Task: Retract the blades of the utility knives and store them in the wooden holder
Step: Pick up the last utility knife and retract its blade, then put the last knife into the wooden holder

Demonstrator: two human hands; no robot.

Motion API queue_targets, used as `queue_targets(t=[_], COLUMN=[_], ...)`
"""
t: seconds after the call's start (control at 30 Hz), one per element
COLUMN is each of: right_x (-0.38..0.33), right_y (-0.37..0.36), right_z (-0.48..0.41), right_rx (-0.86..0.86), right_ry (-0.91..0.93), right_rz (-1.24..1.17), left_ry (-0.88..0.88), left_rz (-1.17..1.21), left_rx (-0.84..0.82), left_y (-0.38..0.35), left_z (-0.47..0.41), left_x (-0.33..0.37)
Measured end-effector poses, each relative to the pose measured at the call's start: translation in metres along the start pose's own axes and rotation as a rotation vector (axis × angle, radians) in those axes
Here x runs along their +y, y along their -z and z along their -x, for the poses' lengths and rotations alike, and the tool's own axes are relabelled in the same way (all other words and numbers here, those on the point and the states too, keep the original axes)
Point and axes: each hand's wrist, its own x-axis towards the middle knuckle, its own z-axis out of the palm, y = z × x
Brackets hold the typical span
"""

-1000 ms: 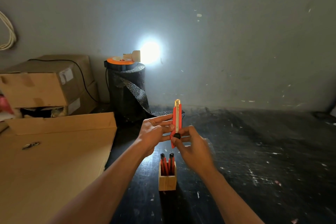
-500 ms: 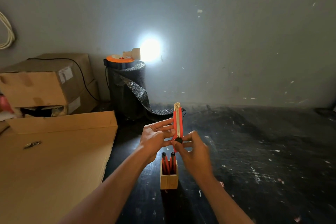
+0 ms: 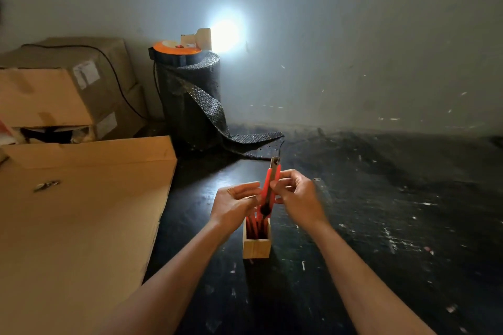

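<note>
A red utility knife [image 3: 270, 185] with a black slider stands nearly upright, tip up and tilted slightly right, its lower end just above the wooden holder [image 3: 256, 246]. My right hand [image 3: 296, 196] pinches its upper body. My left hand [image 3: 235, 204] is beside the knife's lower part, fingers spread and touching it lightly. No blade shows beyond the metal tip. The small square holder stands on the dark tabletop and holds other red knives [image 3: 253, 226], handles up, partly hidden behind my left hand.
A large flat cardboard sheet [image 3: 81, 212] covers the left side, with a small metal clip [image 3: 46, 186] on it. Cardboard boxes [image 3: 54, 90] are stacked at the back left. A black bubble-wrap roll [image 3: 190, 100] topped by an orange reel stands by the wall, near a bright light.
The knife has come down from chest height toward the holder and tilted slightly. My right hand shifted from the slider to the upper body; my left hand loosened its hold.
</note>
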Motion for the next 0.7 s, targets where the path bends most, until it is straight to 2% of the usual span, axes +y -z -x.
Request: queue_targets(t=[0.13,0.27,0.47,0.7], right_x=[0.036,0.065,0.105,0.128], right_y=[-0.009,-0.024,-0.045,-0.051], right_z=[-0.021,-0.026,-0.028,-0.027], right_rx=[0.006,-0.048,-0.126,-0.176], right_ry=[-0.053,-0.102,-0.211,-0.295], right_rz=[0.097,0.181,0.366,0.539], left_ry=[-0.001,0.095,0.208,0.226], left_rz=[-0.272,-0.489,-0.545,-0.473], left_rx=[0.090,0.111,0.094,0.087], left_y=[0.003,-0.001,-0.010,-0.010], left_z=[-0.013,-0.015,-0.019,-0.020], left_x=[-0.044,-0.087,-0.119,-0.132])
